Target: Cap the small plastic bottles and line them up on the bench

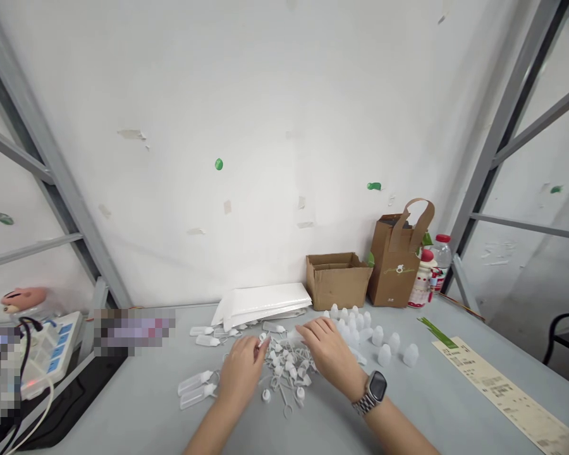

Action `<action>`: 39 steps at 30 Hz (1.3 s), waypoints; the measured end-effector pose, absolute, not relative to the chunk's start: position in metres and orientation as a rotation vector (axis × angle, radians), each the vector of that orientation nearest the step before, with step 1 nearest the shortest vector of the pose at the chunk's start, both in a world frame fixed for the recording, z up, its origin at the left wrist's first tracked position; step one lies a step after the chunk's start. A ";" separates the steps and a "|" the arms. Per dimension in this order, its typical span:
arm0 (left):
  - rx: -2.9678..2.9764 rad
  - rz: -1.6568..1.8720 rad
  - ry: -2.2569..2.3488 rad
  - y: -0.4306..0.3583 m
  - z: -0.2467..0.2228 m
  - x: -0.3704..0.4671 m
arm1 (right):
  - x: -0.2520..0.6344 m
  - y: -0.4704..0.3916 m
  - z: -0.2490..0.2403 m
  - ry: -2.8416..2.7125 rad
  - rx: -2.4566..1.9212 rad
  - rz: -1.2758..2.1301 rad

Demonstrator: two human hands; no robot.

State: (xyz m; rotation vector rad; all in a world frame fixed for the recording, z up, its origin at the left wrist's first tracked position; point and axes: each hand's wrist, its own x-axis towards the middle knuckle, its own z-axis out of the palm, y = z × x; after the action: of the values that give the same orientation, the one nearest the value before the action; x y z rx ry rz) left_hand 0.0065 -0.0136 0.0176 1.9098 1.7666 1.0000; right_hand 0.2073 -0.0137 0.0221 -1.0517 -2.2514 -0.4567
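My left hand (243, 368) is closed at the left edge of a pile of small white looped caps (289, 363), thumb and fingers together on something I cannot make out. To the right, my right hand (323, 346) has its fingers closed round a translucent bottle (294, 337). Several frosted domed pieces (358, 323) stand beyond and to the right of that hand. Clear bottles with white caps (195, 384) lie left of my left hand, and more (207, 340) lie farther back.
White packets (265, 302) lie against the wall beside an open cardboard box (339, 283). A brown bag (396, 262) and bottles (440, 256) stand back right. A paper strip (507, 395) lies right; a power strip (52, 357) sits left.
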 end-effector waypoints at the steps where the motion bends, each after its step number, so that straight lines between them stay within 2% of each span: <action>1: 2.007 0.981 1.797 -0.014 0.017 0.007 | 0.207 -0.014 0.021 -2.269 -1.064 -0.448; 7: 1.984 1.096 1.567 -0.016 0.015 0.007 | 0.200 -0.016 0.018 -2.295 -1.068 -0.396; 11: 1.958 0.998 1.343 -0.021 0.018 0.013 | 0.193 -0.020 0.018 -2.333 -1.055 -0.355; 14: 1.997 0.916 1.333 -0.023 0.017 0.018 | 0.188 -0.023 0.016 -2.339 -1.039 -0.324; 19: 1.833 0.973 1.312 -0.020 0.014 0.016 | 0.187 -0.024 0.014 -2.339 -1.040 -0.267; 33: 1.577 1.182 1.476 -0.012 0.015 0.003 | 0.209 -0.015 0.032 -2.359 -1.102 -0.385; 36: 1.646 1.200 1.603 -0.010 0.021 -0.005 | 0.236 -0.004 0.035 -2.154 -1.209 -0.430; 39: 1.898 1.006 1.753 -0.013 0.024 -0.005 | 0.263 0.005 0.041 -1.814 -1.391 -0.387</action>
State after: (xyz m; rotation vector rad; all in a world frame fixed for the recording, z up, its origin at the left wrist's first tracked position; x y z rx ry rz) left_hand -0.0048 -0.0126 0.0244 1.8980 1.7525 1.0058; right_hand 0.2631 0.0049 0.0412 -1.3910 -1.8138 -0.3872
